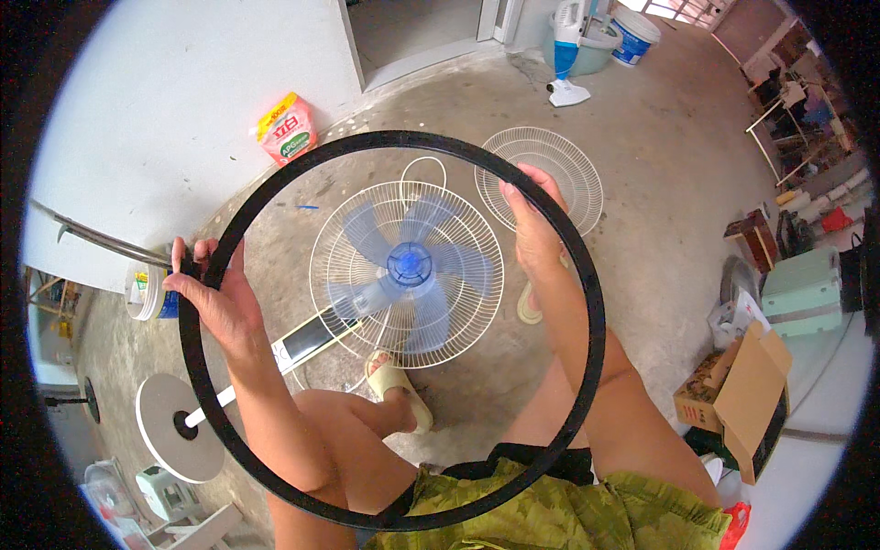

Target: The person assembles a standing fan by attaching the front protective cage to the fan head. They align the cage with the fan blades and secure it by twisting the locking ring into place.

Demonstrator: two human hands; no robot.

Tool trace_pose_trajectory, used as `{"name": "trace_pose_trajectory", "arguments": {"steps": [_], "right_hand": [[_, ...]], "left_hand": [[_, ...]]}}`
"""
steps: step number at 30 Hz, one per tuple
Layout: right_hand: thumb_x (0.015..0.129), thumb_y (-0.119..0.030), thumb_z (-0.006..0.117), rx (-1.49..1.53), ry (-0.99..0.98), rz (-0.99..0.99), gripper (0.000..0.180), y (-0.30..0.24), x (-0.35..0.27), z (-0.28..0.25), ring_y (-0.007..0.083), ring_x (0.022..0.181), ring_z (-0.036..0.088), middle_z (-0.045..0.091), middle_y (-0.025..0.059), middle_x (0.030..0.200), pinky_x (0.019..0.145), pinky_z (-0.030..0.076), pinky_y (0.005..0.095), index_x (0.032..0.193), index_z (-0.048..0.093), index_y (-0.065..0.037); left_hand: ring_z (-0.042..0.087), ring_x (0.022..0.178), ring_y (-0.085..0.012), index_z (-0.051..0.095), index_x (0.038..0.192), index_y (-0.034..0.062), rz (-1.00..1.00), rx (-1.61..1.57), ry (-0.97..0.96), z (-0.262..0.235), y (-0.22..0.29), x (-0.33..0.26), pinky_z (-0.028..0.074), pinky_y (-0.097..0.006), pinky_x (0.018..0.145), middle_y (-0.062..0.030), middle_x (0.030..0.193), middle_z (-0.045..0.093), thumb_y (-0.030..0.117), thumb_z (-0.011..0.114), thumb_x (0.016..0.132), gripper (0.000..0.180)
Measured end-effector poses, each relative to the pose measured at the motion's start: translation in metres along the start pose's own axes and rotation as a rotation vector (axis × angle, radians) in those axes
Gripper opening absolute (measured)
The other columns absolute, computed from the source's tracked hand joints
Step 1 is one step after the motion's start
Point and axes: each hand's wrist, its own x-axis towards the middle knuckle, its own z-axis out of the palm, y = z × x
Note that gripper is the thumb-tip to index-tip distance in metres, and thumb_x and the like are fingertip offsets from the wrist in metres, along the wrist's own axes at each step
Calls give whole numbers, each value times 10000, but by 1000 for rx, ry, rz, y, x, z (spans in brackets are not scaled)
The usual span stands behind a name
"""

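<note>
My hands hold up a large black ring, the rim band of a fan guard by its look. My left hand is closed round its left side. My right hand pinches it at the upper right. Through the ring shows a floor fan lying on the floor, with translucent blue blades in front of a white wire rear guard. Its pole runs to the lower left, to a round white base. A separate white wire guard lies flat beyond my right hand.
A pink detergent bag stands by the left wall. At the back are a blue-and-white handheld vacuum and a bucket. An open cardboard box and a pale green case stand at right. My sandalled foot is beside the fan.
</note>
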Motion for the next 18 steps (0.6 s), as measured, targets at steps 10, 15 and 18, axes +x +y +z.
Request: {"name": "trace_pose_trajectory", "arguments": {"steps": [10, 15, 18], "right_hand": [[841, 36, 580, 245, 88, 62, 271, -10, 3, -3, 198, 910, 611, 575, 131, 1042, 820, 539, 307, 1102, 515, 11], [831, 60, 560, 348, 152, 17, 207, -10, 6, -5, 206, 825, 639, 595, 137, 977, 793, 546, 284, 1035, 539, 39], [825, 65, 559, 357, 166, 12, 204, -12, 8, -6, 206, 819, 639, 591, 139, 978, 787, 550, 287, 1027, 538, 41]], "left_hand": [[518, 983, -215, 284, 1367, 72, 20, -58, -21, 9, 6, -4, 336, -568, 1018, -60, 994, 509, 616, 469, 789, 815], [542, 985, -201, 303, 1344, 68, 16, -65, -59, 11, 4, -6, 380, -536, 999, -50, 984, 529, 611, 492, 793, 796], [558, 984, -192, 321, 1332, 68, 11, -63, -64, 11, 1, -6, 409, -519, 983, -44, 977, 542, 613, 503, 791, 789]]}}
